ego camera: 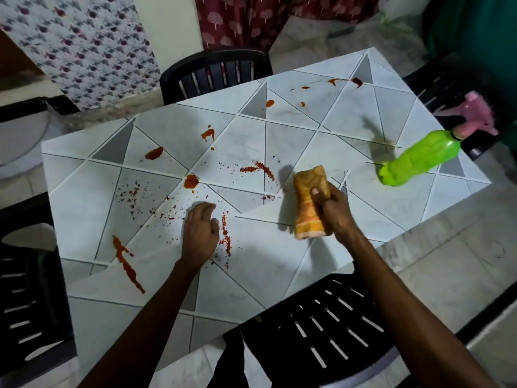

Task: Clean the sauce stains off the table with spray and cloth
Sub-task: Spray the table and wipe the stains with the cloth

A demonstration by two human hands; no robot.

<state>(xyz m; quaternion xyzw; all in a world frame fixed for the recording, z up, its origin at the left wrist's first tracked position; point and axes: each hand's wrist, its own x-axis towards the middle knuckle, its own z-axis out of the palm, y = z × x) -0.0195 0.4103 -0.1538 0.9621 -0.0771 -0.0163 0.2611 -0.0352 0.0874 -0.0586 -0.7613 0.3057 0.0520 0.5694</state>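
Right hand (pixel 334 211) grips the folded cloth (pixel 307 180) mid-length, just left of the bottle (pixel 419 159). Being soft and light, it probably wipes best pressed flat. Farther left of the bottle, the left hand (pixel 200 233) rests loosely curled and empty among stains (pixel 191 181).

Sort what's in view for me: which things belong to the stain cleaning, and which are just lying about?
For the job:
cloth, gripped by the right hand
green spray bottle
sauce stains
table

Just lying about:
black chairs
red curtain
flowered sheet
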